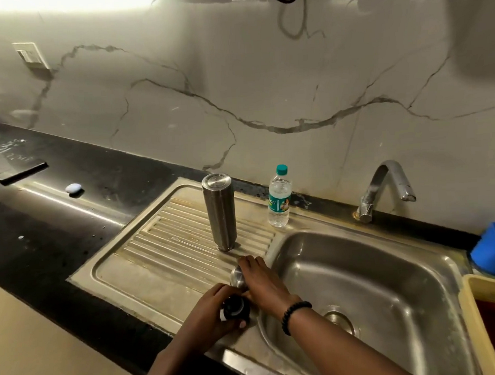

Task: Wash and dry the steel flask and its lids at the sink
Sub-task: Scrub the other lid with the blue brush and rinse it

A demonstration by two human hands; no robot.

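On the sink's drainboard (158,266) the steel flask (219,211) stands inverted, so I risk knocking it over. My right hand (260,281) curls over the steel lid (236,275); my left hand (215,312) pinches the wet black lid (235,308), which may slip.

White marble-veined wall (263,80) behind a black countertop (56,226) — glare at top, switch plate (31,56) at left

Dim kitchen, blown-out glare top left, wide-angle bending, soft edges
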